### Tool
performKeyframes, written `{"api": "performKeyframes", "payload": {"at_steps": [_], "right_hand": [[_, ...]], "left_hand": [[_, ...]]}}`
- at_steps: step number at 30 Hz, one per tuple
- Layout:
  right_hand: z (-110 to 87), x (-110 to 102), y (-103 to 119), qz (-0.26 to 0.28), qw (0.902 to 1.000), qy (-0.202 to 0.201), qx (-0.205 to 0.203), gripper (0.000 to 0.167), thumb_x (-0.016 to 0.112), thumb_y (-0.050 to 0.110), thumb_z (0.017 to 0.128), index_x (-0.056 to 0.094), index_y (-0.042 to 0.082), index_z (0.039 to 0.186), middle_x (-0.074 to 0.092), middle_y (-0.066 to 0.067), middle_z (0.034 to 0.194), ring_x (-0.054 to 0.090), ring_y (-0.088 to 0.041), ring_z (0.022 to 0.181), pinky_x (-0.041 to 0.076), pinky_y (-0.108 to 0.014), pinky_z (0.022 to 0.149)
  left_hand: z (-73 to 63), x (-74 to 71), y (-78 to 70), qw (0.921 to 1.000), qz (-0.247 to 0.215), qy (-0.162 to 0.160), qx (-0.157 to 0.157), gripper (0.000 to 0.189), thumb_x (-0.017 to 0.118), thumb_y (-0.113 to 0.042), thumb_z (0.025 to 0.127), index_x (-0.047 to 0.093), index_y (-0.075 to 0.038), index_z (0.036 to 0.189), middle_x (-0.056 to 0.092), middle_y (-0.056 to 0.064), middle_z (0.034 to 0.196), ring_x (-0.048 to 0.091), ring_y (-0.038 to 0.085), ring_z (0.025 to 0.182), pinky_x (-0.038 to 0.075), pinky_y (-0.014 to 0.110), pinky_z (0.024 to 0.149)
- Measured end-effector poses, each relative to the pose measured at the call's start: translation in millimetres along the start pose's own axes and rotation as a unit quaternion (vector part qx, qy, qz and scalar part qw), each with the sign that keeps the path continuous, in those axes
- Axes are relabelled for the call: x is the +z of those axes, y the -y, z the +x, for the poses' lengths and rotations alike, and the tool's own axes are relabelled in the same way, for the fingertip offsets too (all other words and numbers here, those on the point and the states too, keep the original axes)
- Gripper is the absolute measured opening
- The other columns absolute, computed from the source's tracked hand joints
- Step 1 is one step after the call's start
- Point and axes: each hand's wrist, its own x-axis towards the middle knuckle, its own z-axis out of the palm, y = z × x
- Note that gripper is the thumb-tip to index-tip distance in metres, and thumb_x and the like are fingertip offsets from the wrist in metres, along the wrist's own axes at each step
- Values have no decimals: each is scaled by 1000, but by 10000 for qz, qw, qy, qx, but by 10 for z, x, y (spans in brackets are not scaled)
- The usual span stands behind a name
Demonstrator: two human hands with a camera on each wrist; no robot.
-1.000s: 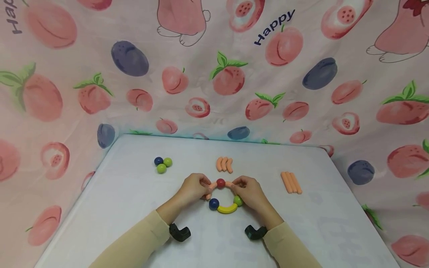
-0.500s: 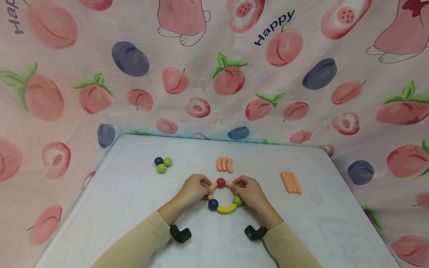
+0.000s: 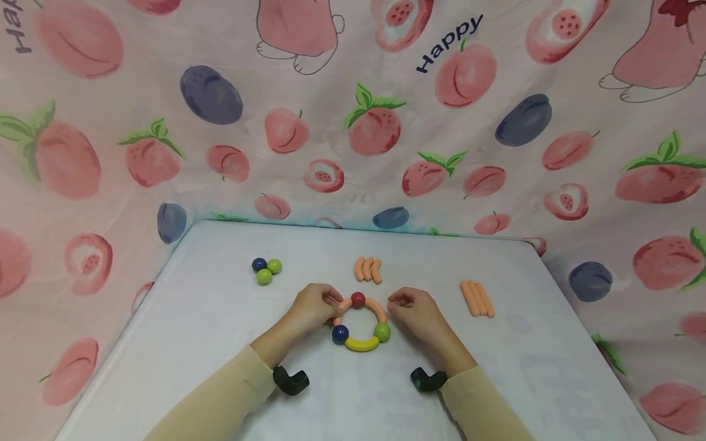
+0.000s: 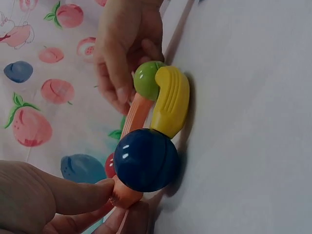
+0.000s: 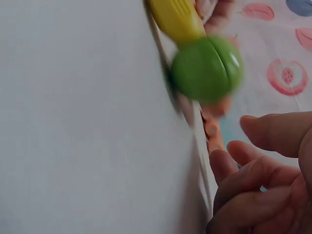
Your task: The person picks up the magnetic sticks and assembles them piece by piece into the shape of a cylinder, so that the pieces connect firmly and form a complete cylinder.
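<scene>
A ring of toy pieces lies on the white table: a red ball [image 3: 358, 299], a green ball [image 3: 382, 332] and a blue ball [image 3: 340, 334], joined by curved rods. The yellow curved rod [image 3: 361, 345] spans the near side; an orange curved rod [image 3: 377, 309] forms the far right. My left hand [image 3: 313, 307] pinches the left orange curved rod [image 4: 126, 193] between thumb and fingers, close by the blue ball. Just right of the ring is my right hand [image 3: 418, 311], its fingers loosely bent and holding nothing; the right wrist view shows a gap between thumb and fingertips.
Behind the ring lie several short curved orange rods [image 3: 368, 269]. Straight orange rods [image 3: 477, 299] lie side by side at the right. One dark blue ball [image 3: 259, 264] and two green balls [image 3: 264, 277] cluster at the back left. Fruit-print cloth [image 3: 331, 122] hangs behind the table.
My right hand has let go of the right orange curved rod and moved off to the right. The ring has shifted slightly left, with my left hand still pinching its left rod.
</scene>
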Motion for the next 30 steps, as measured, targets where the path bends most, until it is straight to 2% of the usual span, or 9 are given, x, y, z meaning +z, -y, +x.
{"api": "performKeyframes", "payload": {"at_steps": [7, 13, 17, 20, 25, 30], "right_hand": [[-34, -356, -160, -219, 9993, -288, -65, 25, 79, 23, 96, 75, 12, 119, 69, -6, 103, 62, -21, 87, 53, -30, 71], [-58, -734, -315, -528, 9969, -582, -89, 33, 80, 25, 96, 74, 8, 124, 68, -7, 104, 59, -23, 100, 49, -30, 75], [-64, -980, -420, -778, 9942, -736, -137, 36, 80, 23, 96, 73, 3, 125, 69, -10, 102, 58, -24, 100, 49, -30, 74], [-71, -1149, -497, -699, 9946, -768, 40, 39, 79, 22, 97, 71, 0, 129, 72, -15, 107, 63, -24, 94, 52, -28, 70], [-59, -1382, -633, -784, 9926, -823, 430, 44, 74, 22, 100, 66, -1, 136, 70, -23, 119, 65, -28, 97, 55, -28, 68], [-17, -1506, -791, -1110, 9873, -882, 716, 46, 73, 24, 98, 66, -1, 136, 68, -22, 119, 63, -30, 99, 52, -29, 70]], "left_hand": [[60, -87, 22, 9994, 327, 58, 53, 20, 80, -7, 94, 78, -6, 114, 75, 8, 97, 69, 18, 80, 60, 27, 72], [97, -118, 41, 9996, 208, 208, 38, 21, 78, -4, 94, 78, -6, 115, 74, 9, 98, 68, 19, 80, 60, 27, 71], [104, -131, 50, 9995, 160, 254, -6, 22, 78, -5, 95, 78, -7, 116, 74, 9, 101, 67, 19, 83, 60, 27, 72], [105, -137, 50, 9995, 114, 272, -70, 21, 78, -5, 95, 78, -7, 116, 74, 9, 102, 67, 19, 84, 60, 27, 73], [113, -147, 50, 9993, 13, 327, -204, 22, 76, -3, 95, 77, -7, 116, 73, 9, 102, 66, 21, 86, 58, 26, 73], [121, -157, 55, 9990, 19, 419, -178, 23, 76, -1, 94, 77, -6, 117, 71, 11, 101, 65, 20, 86, 57, 26, 72]]}}
